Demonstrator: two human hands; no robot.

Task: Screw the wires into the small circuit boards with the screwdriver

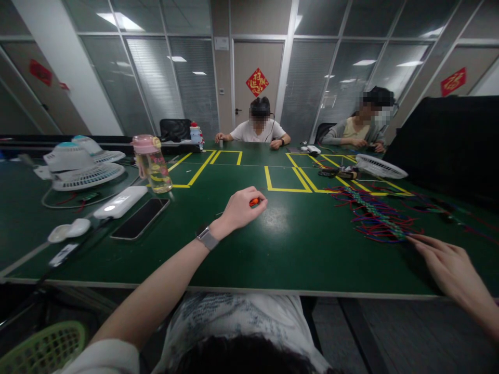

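Note:
My left hand (245,208) is closed over the middle of the green table, around a tool with an orange handle (254,201). A thin shaft (219,213) shows on the other side of the hand, so it looks like a screwdriver. On the right lies a long strip of small green circuit boards (374,212), with red and blue wires sticking out along both sides. My right hand (448,257) reaches to the strip's near end. Its fingers are stretched out, with the tips at the boards; the thumb is hidden.
At left are a phone (141,219), a white power strip (121,201), a pink-lidded bottle (153,163) and white fan parts (88,174). A white fan grille (381,166) and a large black panel (448,150) stand right. Two people (259,127) sit opposite, beyond yellow tape outlines (288,190).

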